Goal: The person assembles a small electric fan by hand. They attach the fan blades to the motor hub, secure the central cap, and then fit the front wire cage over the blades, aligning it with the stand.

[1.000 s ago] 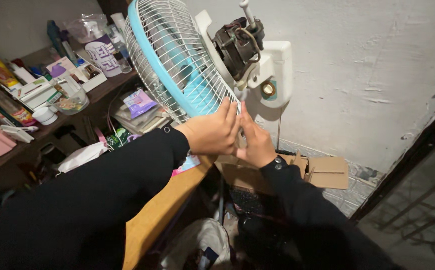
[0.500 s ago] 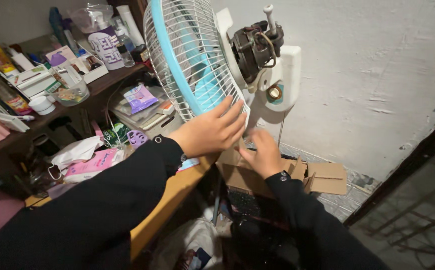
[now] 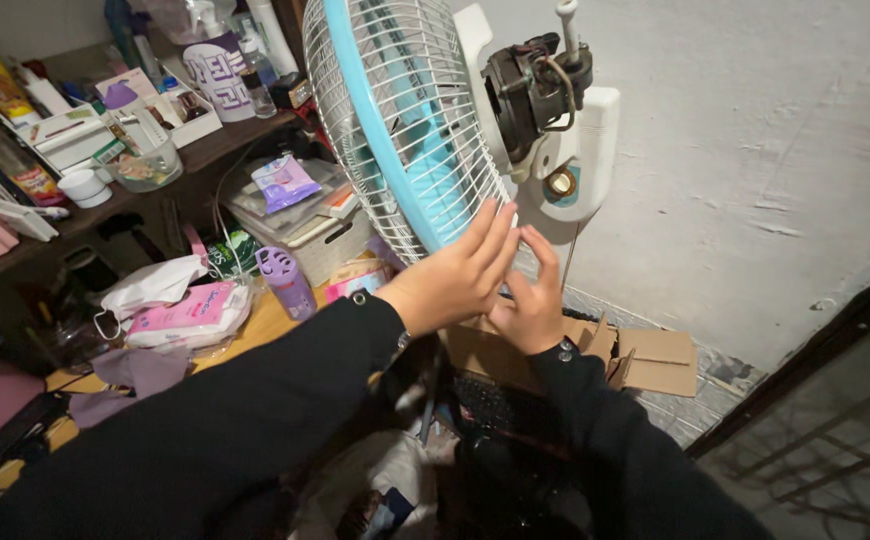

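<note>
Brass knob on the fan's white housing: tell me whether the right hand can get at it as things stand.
Probably yes: the right hand is just below the brass knob, fingers raised, with only a thin hanging cord nearby.

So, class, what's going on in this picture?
A person in black sleeves has both hands at the lower rim of a wall-mounted fan. The left hand lies flat, fingers on the white wire guard. The right hand reaches up just behind it, fingers spread. The fan's motor is bare, with no rear cover. A cardboard box sits below.
</note>
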